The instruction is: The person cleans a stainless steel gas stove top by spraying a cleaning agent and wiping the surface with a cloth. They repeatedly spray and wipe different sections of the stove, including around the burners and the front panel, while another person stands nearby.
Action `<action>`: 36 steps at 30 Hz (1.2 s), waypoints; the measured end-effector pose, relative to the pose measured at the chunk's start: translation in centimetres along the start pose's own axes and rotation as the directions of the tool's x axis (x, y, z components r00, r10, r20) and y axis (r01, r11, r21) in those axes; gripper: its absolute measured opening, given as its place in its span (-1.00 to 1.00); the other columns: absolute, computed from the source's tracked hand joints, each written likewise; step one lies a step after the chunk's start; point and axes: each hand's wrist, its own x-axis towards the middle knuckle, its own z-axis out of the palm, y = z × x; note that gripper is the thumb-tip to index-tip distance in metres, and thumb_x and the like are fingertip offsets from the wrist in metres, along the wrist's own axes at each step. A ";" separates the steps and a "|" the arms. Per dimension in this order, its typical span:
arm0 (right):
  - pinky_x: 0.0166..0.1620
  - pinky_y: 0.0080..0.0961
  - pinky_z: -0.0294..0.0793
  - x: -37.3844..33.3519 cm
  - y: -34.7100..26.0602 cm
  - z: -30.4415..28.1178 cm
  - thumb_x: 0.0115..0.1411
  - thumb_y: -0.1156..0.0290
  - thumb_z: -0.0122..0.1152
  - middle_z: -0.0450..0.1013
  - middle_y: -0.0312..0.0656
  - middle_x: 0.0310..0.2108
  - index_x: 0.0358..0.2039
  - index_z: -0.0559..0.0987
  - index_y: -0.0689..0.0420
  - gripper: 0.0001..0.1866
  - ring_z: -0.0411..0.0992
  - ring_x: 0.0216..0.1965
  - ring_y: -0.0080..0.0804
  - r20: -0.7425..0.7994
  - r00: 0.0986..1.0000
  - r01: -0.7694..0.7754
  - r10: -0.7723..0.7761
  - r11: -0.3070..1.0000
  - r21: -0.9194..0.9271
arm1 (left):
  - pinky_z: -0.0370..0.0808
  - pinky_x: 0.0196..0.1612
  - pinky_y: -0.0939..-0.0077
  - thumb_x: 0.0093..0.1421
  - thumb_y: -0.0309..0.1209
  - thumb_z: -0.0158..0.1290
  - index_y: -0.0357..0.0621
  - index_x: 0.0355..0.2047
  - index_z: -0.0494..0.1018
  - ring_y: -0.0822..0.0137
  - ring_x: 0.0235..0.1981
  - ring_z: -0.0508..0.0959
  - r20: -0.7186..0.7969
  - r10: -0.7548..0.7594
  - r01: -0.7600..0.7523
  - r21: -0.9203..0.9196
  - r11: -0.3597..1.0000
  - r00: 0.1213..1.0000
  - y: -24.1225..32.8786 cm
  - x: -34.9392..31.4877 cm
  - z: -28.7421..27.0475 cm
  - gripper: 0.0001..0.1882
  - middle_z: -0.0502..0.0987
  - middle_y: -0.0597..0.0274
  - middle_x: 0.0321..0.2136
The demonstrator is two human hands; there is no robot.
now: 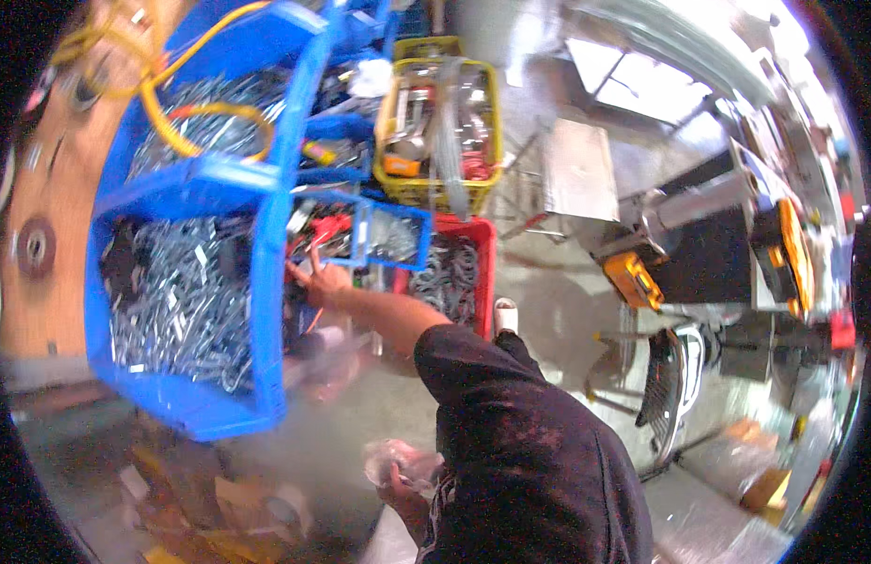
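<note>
My right hand (325, 284) reaches out at the near edge of a small blue divided tray (424, 240). Its fingers are apart, with nothing visible between them, close to red pieces (330, 228) in the tray. A large blue bin (269, 310) full of small metal hardware (182, 296) stands just left of this hand. Lower down, close to my body, my left hand (398, 491) is closed on a crumpled clear plastic bag (403, 461). The bag's contents are too blurred to tell.
Another blue bin (210, 174) of metal parts has a yellow hose (158, 117) across it. A yellow basket (384, 179) and a red bin (487, 273) with metal rings stand beyond my right arm. Cardboard (257, 508) lies low at left; a chair (668, 385) stands at right.
</note>
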 end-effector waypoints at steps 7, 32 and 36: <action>0.01 -0.01 0.60 -20.5 12.8 2.7 0.21 -0.03 0.22 0.55 0.11 0.01 0.22 0.49 0.06 -0.36 0.58 0.00 0.07 0.263 0.955 -0.233 0.134 0.890 0.393 | 0.61 -0.07 0.18 0.22 -0.40 0.24 -0.37 0.06 0.50 0.11 -0.17 0.65 0.132 0.064 -0.054 -0.078 0.995 0.989 2.1 0.5 6.5 -0.57 0.64 0.02 -0.14; -0.47 -0.54 0.52 -80.5 65.6 -17.7 0.43 0.12 0.13 0.53 -0.26 -0.32 0.08 0.53 0.18 -0.59 0.55 -0.42 -0.49 0.226 -0.054 0.103 0.973 -0.219 0.970 | 0.57 -0.01 0.26 0.10 -0.55 0.02 -0.30 -0.02 0.50 0.21 -0.13 0.61 0.914 -0.034 -0.130 0.094 0.987 0.405 9.9 -24.9 77.1 -0.60 0.59 0.19 -0.16; -0.52 -0.48 0.54 -80.2 66.7 -12.9 0.43 0.12 0.12 0.55 -0.22 -0.33 -0.01 0.54 0.19 -0.63 0.54 -0.50 -0.46 0.292 -0.089 0.102 0.952 -0.283 0.954 | 0.55 0.06 0.24 0.12 -0.48 0.01 -0.26 -0.09 0.53 0.21 -0.10 0.61 0.907 -0.078 -0.091 0.127 0.988 0.413 10.9 -26.1 84.2 -0.67 0.60 0.19 -0.16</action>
